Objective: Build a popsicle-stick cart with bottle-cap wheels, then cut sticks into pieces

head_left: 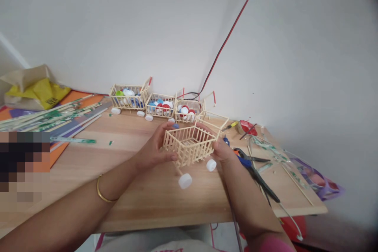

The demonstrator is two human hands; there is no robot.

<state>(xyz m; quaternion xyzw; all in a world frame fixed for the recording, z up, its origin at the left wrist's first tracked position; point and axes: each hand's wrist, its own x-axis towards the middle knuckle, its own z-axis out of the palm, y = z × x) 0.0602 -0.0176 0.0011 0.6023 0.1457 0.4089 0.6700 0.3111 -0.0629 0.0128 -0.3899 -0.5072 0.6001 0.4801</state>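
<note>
I hold a small cart (190,143) made of thin wooden sticks, with white bottle-cap wheels, a little above the wooden table (141,189). My left hand (155,147) grips its left side with the fingers curled round the frame. My right hand (220,149) grips its right side, fingers closed on the sticks. One white cap wheel (185,181) hangs at the front, another (211,165) by my right hand. The cart is empty inside.
Three similar stick carts (161,104) filled with coloured bottle caps stand in a row by the wall. Long sticks (50,118) lie at the left. Pliers (254,167), a red tape roll (247,126) and loose sticks lie at the right. A red cable (230,31) runs up the wall.
</note>
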